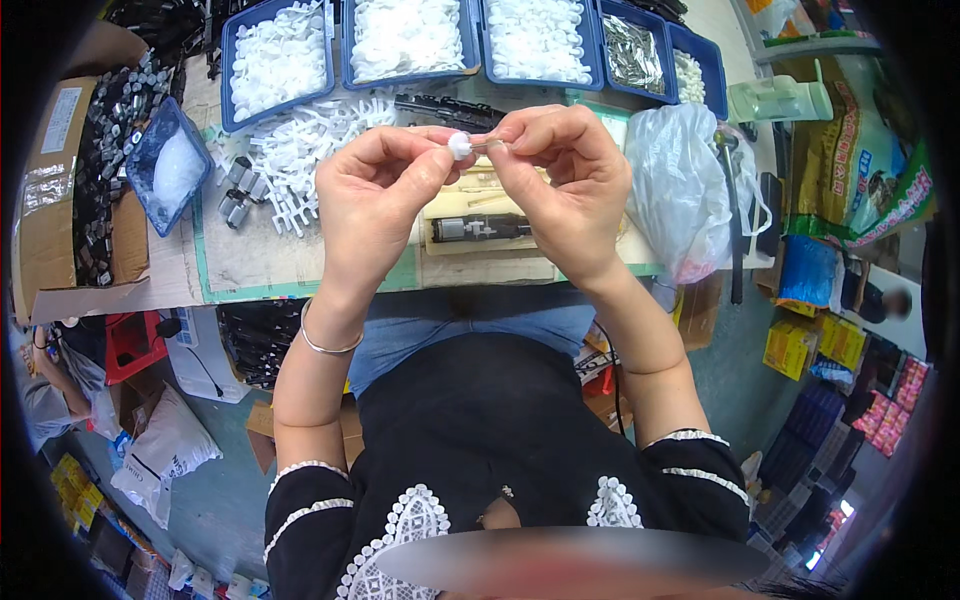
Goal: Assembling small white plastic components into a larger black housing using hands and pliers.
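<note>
My left hand (375,195) pinches a small white plastic piece (460,146) between thumb and fingertips. Against that piece, my right hand (570,185) grips a thin metal pin (481,145) whose near end meets the white part. Whether the pin sits inside the piece I cannot tell. Both hands hover over a cream-coloured holder (470,208) on the table. In the holder lies a black and silver mechanical part (480,228). Behind my fingers, a long black part (450,108) is partly hidden.
Blue trays of white plastic parts (408,35) line the back, beside a tray of metal pieces (633,55). Loose white parts (295,165) are heaped left. A tilted blue tray (170,170) stands by a cardboard box (50,190). A plastic bag (680,190) lies right.
</note>
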The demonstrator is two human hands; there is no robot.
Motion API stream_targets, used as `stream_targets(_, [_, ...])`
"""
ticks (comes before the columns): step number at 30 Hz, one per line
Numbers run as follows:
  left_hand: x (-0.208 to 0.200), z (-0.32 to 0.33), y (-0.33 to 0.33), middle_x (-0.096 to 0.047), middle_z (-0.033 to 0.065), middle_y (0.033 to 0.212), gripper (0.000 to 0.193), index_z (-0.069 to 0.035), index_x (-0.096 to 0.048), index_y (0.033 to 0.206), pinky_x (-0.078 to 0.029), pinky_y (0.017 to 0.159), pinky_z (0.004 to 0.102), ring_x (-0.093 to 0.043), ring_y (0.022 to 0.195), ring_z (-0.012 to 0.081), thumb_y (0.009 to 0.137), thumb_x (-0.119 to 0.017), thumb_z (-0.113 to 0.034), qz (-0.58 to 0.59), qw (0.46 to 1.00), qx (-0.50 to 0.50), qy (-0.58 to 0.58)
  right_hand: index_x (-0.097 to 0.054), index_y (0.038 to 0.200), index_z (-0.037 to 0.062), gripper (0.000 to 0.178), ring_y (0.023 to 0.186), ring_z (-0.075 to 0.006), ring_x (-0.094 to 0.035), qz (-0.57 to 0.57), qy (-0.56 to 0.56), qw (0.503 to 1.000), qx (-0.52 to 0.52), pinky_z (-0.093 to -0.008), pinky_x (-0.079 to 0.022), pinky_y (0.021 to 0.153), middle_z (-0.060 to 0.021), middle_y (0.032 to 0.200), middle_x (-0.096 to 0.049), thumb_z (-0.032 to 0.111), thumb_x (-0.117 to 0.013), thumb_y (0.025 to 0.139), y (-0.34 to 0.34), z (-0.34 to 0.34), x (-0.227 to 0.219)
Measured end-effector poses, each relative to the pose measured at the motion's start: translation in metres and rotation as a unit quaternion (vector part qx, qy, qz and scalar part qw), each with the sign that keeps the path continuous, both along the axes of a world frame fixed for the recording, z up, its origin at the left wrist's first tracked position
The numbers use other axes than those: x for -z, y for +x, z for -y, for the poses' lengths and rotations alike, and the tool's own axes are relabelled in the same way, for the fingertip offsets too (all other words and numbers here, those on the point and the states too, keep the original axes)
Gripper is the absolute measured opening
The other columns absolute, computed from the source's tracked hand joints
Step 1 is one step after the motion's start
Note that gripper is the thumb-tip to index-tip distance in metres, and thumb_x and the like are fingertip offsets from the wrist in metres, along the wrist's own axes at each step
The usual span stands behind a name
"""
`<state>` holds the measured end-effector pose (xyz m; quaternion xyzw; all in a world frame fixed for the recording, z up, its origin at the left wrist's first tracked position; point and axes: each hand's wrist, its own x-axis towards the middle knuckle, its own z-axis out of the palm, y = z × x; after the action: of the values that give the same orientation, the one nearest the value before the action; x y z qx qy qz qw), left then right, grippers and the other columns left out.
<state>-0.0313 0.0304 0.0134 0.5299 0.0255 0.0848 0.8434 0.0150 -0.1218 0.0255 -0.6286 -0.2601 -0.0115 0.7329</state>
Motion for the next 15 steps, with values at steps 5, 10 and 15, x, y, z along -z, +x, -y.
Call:
stream_targets(5, [0.004, 0.006, -0.004, -0.063, 0.0163, 0.100, 0.004, 0.003, -0.060, 0.080, -0.051, 0.078, 0.0263, -0.062, 0.090, 0.0153, 0.082, -0.063, 0.001, 0.017, 0.999, -0.011, 0.039, -0.058, 0.081, -0.0012, 0.010, 0.077, -0.0127, -0.063, 0.143, -0.124, 0.981, 0.031, -0.0265, -0.052, 0.070, -0.0079, 0.079, -0.063, -0.006, -0.064, 0.074, -0.001, 0.002, -0.001])
stream_targets(10, [0.019, 0.010, -0.009, -0.062, 0.0154, 0.101, 0.016, 0.001, -0.055, 0.086, -0.051, 0.081, 0.0270, -0.062, 0.092, 0.0155, 0.075, -0.066, 0.008, 0.083, 0.991, -0.036, 0.103, -0.061, 0.083, -0.0008, 0.010, 0.079, -0.0143, -0.063, -0.082, -0.126, 0.988, -0.032, -0.0264, -0.051, 0.072, -0.0081, 0.081, -0.064, -0.002, -0.064, 0.074, -0.002, 0.007, -0.009])
stream_targets(15, [0.029, 0.014, -0.018, -0.064, 0.0144, 0.098, 0.030, 0.001, -0.051, 0.097, -0.053, 0.076, 0.0279, -0.064, 0.085, 0.0174, 0.073, -0.068, 0.007, 0.123, 0.962, -0.092, 0.224, -0.060, 0.090, 0.0003, 0.017, 0.085, -0.0113, -0.059, -0.053, -0.229, 0.971, -0.044, -0.0245, -0.047, 0.077, -0.0041, 0.085, -0.062, 0.001, -0.069, 0.076, -0.005, 0.018, -0.012])
